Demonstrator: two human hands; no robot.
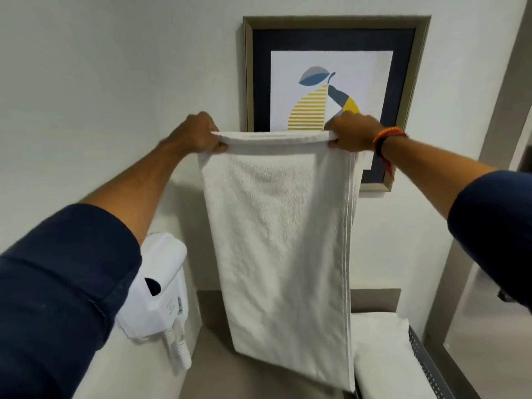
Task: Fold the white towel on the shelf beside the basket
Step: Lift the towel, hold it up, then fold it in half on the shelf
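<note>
The white towel (282,240) hangs in the air in front of me, doubled over lengthwise, its lower end reaching down to the brown shelf (213,355). My left hand (198,133) pinches the top left corner and my right hand (352,132) pinches the top right corner, holding the top edge stretched level at chest height. A grey perforated basket (426,361) with white folded cloth (383,352) in it stands on the shelf at the lower right, partly hidden behind the towel.
A white wall-mounted hair dryer (161,289) with a coiled cord sits at the lower left beside the shelf. A framed pear picture (334,82) hangs on the wall behind the towel. A mirror or door edge runs along the right side.
</note>
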